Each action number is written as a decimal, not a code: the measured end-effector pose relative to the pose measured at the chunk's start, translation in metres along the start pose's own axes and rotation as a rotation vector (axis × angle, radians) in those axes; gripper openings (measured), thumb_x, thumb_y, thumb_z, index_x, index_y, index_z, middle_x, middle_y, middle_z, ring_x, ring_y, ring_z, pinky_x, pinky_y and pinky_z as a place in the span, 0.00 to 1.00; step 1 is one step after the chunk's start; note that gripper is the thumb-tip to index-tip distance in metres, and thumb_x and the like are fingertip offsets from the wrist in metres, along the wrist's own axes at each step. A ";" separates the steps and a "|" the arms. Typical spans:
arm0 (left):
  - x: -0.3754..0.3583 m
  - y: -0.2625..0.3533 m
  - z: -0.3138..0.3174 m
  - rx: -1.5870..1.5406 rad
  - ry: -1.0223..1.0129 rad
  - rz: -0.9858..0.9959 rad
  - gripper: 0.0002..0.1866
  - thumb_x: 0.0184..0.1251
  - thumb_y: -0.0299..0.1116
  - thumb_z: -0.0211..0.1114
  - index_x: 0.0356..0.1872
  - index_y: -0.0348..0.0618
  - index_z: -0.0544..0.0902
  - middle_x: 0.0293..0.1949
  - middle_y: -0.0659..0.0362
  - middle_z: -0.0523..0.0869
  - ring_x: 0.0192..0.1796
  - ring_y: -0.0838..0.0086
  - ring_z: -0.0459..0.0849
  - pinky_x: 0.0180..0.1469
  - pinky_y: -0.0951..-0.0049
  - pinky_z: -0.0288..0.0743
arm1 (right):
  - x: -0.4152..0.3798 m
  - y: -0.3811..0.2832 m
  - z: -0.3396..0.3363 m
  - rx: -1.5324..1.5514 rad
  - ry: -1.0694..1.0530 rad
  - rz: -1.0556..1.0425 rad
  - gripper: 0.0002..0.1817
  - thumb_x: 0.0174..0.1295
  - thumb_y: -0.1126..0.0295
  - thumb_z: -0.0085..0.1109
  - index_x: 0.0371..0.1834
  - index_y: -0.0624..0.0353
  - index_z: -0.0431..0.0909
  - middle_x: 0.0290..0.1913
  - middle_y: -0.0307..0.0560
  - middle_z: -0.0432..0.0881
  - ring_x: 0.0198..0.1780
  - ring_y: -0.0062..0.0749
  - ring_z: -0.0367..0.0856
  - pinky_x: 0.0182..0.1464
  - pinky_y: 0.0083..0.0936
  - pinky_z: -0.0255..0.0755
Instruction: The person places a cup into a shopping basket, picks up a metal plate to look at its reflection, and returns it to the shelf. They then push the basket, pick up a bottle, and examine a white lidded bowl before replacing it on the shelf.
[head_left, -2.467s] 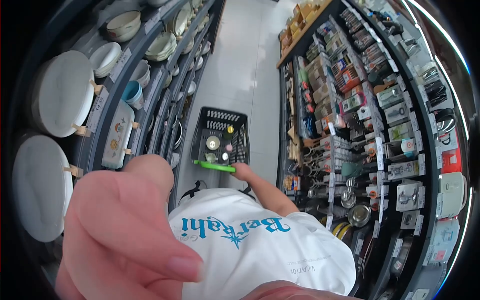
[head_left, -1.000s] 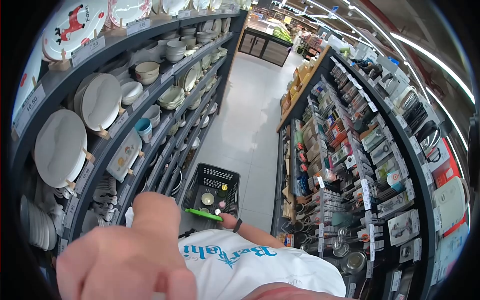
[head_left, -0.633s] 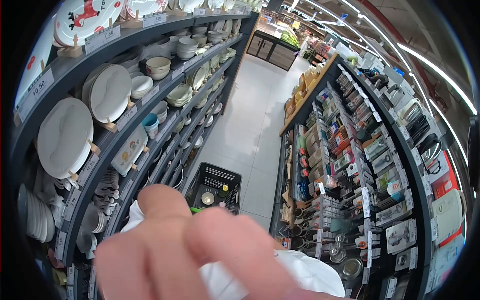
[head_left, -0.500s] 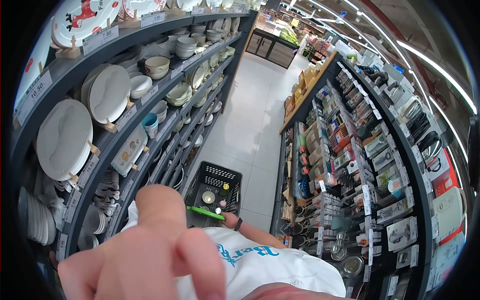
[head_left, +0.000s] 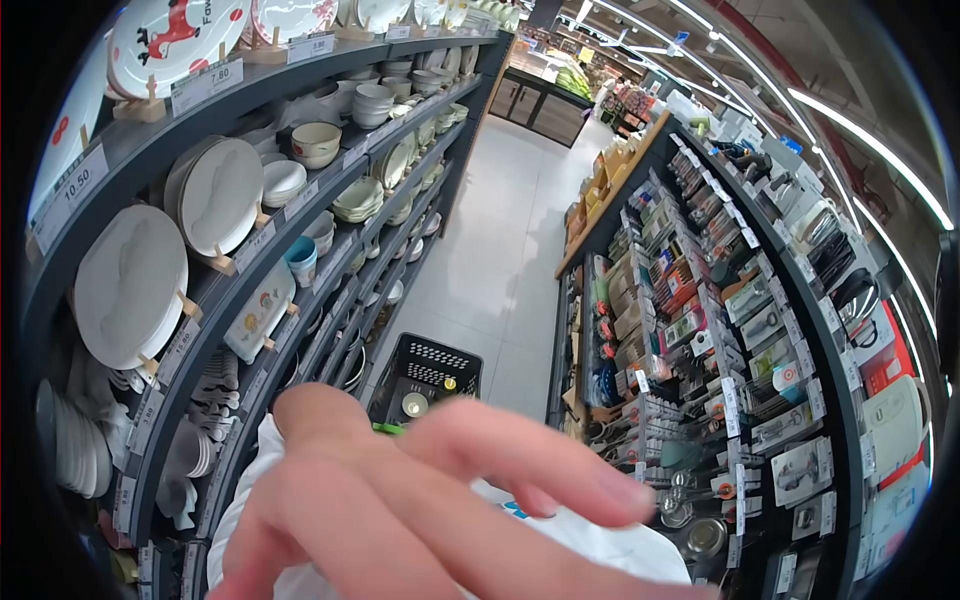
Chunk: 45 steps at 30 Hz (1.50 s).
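My left hand [head_left: 390, 490] is raised close to the camera, large and blurred. Its fingers are stretched out and apart, and nothing shows in them. Behind and below it is a black shopping basket [head_left: 437, 352] with perforated sides. A bit of the basket's green handle [head_left: 390, 428] shows beside the hand. Inside the basket are a pale round cup-like item [head_left: 414, 404] and a small item with a yellow top [head_left: 449, 384]. My right hand is hidden behind the left one.
Shelves of dishes line the left, with white plates [head_left: 130, 285], bowls [head_left: 316, 142] and a blue cup [head_left: 300, 257]. To the right stands a rack of packaged kitchen tools [head_left: 690, 320]. A tiled aisle floor [head_left: 490, 240] runs between them towards a dark counter [head_left: 540, 108].
My left hand has moved right, and its fingers have spread across the view. It now covers my right hand, which was holding the basket's green handle half a second ago.
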<state>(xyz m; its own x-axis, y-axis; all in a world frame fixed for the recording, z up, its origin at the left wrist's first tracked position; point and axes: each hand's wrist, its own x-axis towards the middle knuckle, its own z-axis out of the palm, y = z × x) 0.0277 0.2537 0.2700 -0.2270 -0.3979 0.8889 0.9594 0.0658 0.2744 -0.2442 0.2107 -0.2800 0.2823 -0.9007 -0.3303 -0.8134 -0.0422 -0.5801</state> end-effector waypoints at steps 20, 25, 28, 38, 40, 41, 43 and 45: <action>0.005 -0.011 -0.019 0.053 0.039 0.204 0.04 0.62 0.32 0.60 0.37 0.52 0.77 0.40 0.73 0.81 0.49 0.73 0.73 0.51 0.66 0.59 | 0.012 0.020 0.021 0.145 0.063 -0.088 0.12 0.51 0.64 0.59 0.38 0.55 0.77 0.38 0.54 0.81 0.43 0.49 0.79 0.47 0.40 0.72; 0.012 -0.022 0.001 -0.063 -0.031 -0.084 0.05 0.65 0.36 0.57 0.40 0.53 0.77 0.40 0.73 0.81 0.49 0.73 0.73 0.50 0.64 0.61 | 0.006 0.004 0.002 0.008 0.018 -0.017 0.11 0.54 0.65 0.59 0.39 0.55 0.77 0.38 0.53 0.81 0.42 0.47 0.80 0.45 0.36 0.73; 0.011 -0.022 0.001 -0.087 -0.087 -0.133 0.06 0.66 0.37 0.55 0.41 0.53 0.76 0.41 0.73 0.81 0.50 0.75 0.73 0.51 0.64 0.60 | 0.001 -0.003 -0.004 0.030 0.054 -0.050 0.11 0.54 0.64 0.59 0.38 0.55 0.77 0.37 0.52 0.82 0.40 0.47 0.81 0.41 0.36 0.73; 0.016 -0.027 -0.003 -0.127 -0.173 -0.171 0.10 0.68 0.39 0.51 0.46 0.54 0.76 0.44 0.74 0.81 0.53 0.79 0.71 0.55 0.65 0.60 | 0.012 0.033 0.025 0.007 0.098 -0.036 0.14 0.52 0.67 0.57 0.43 0.55 0.77 0.39 0.55 0.82 0.44 0.50 0.79 0.46 0.40 0.72; 0.016 -0.030 0.000 -0.116 -0.180 -0.174 0.10 0.69 0.40 0.50 0.47 0.55 0.75 0.45 0.74 0.80 0.54 0.80 0.71 0.56 0.65 0.59 | 0.014 0.029 0.028 -0.007 0.090 -0.037 0.14 0.52 0.67 0.58 0.43 0.55 0.77 0.39 0.55 0.82 0.44 0.51 0.79 0.46 0.40 0.72; 0.016 -0.029 0.000 -0.103 -0.175 -0.171 0.11 0.69 0.40 0.50 0.47 0.55 0.75 0.45 0.74 0.80 0.54 0.80 0.71 0.56 0.65 0.59 | 0.014 0.029 0.028 0.027 0.072 -0.026 0.14 0.52 0.67 0.58 0.43 0.55 0.77 0.39 0.55 0.82 0.43 0.51 0.79 0.46 0.40 0.73; 0.016 -0.025 0.002 -0.076 -0.166 -0.175 0.11 0.70 0.41 0.49 0.48 0.55 0.75 0.46 0.74 0.80 0.55 0.81 0.71 0.57 0.65 0.59 | 0.013 0.028 0.025 -0.023 0.037 0.022 0.13 0.51 0.67 0.58 0.40 0.55 0.78 0.38 0.54 0.82 0.43 0.50 0.79 0.46 0.40 0.73; 0.011 -0.018 0.001 -0.050 -0.152 -0.181 0.12 0.70 0.41 0.48 0.49 0.55 0.75 0.46 0.74 0.80 0.55 0.82 0.70 0.57 0.65 0.59 | 0.011 0.024 0.025 -0.007 0.051 0.028 0.11 0.52 0.65 0.59 0.38 0.55 0.77 0.37 0.53 0.82 0.41 0.49 0.80 0.43 0.39 0.73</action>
<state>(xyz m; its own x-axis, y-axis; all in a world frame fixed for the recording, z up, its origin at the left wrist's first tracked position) 0.0081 0.2488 0.2755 -0.4153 -0.2565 0.8728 0.9069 -0.0413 0.4194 -0.2484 0.2105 -0.3163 0.2332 -0.9223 -0.3081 -0.8243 -0.0195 -0.5658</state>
